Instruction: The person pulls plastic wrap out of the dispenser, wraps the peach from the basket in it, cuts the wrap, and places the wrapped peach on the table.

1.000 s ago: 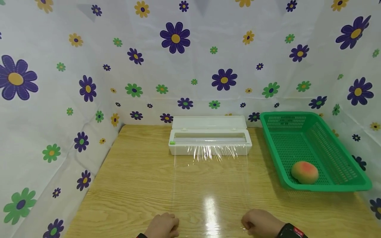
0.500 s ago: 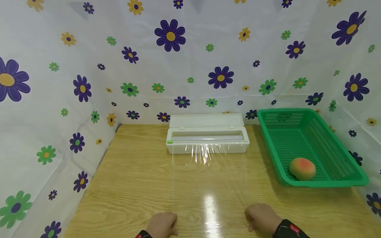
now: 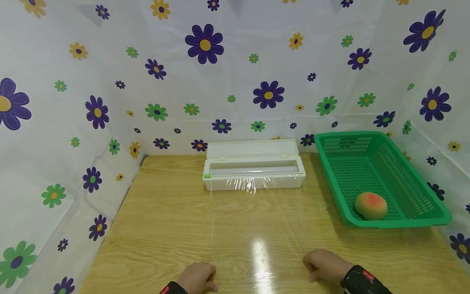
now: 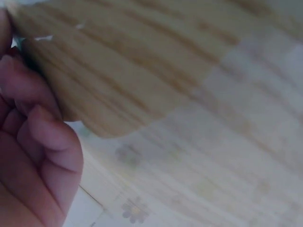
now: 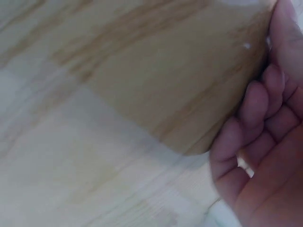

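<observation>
Here's a two-handed stretch: the left hand and right hand each have fingers curled in, both grips closed, pinching the near corners of a clear plastic film. That film spans the middle of the table, running from the white dispenser box at the back to the hands; how high it hangs, I can't tell. The step looks like drawing out a length of wrap, and the next move seems to call for even tension on both corners, lest it fold onto itself. Lovely contrasts here: glassy film, gathered into shiny creases at the box's smooth front, over streaky pale wood grain. The hinged lid stands open behind the roll. Off to the right, a round, blushing peach sits in the perforated green basket, out of either grip.
</observation>
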A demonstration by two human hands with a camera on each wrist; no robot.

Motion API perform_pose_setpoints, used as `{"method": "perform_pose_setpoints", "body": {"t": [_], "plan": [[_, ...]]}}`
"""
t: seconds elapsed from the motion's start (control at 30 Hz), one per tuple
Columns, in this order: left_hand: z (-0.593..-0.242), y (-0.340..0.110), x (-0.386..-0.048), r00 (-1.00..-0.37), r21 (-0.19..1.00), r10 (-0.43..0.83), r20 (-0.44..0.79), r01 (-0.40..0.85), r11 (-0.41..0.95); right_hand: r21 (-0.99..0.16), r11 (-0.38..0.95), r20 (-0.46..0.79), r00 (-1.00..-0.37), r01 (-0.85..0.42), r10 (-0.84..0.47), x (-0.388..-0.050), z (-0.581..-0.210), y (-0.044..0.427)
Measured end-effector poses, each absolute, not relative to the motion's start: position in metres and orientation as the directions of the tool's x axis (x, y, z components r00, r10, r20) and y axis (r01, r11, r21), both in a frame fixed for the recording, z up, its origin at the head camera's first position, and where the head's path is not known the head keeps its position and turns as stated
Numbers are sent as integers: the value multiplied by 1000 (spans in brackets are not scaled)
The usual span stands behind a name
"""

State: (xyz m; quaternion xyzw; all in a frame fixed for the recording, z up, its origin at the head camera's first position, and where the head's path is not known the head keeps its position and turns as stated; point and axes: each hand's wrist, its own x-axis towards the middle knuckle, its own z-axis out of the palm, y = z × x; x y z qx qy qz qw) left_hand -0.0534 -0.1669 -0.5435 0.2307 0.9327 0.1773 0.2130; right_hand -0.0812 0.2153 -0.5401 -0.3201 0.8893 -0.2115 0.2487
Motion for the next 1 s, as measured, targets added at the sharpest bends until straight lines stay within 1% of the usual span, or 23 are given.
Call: {"method": "perform_pose_setpoints", "body": {"t": [0.13,0.23,0.37,0.5,0.6,0.7,0.8,0.87,1.0], "plan": [[-542,-167,-53,-805,412,509,-303,371,832,-511,728,-280,-712,-457,-644,-78,-537,212],[-542,-167,-54,-797,426,509,-323,358,831,-524,736,-285,-725,-430,-627,-77,-535,212],[-543,-168,-54,-779,492,526,-341,329,806,-558,728,-312,-712,-398,-628,-76,-534,214],[-542,-170,-49,-779,542,525,-344,292,788,-557,714,-286,-709,-424,-645,-74,-535,217],[-538,-170,-46,-782,526,514,-352,289,800,-544,705,-257,-710,-455,-656,-72,-535,220],[-534,-168,-44,-787,485,504,-356,305,819,-546,700,-238,-715,-461,-657,-71,-533,224],[-532,-167,-42,-803,439,501,-324,342,831,-544,699,-211,-732,-463,-648,-70,-528,226],[-532,-168,-41,-817,422,496,-293,355,834,-534,694,-163,-746,-484,-646,-70,-525,226],[-531,-169,-41,-840,406,505,-196,400,822,-481,683,-28,-769,-550,-639,-72,-515,224]]}}
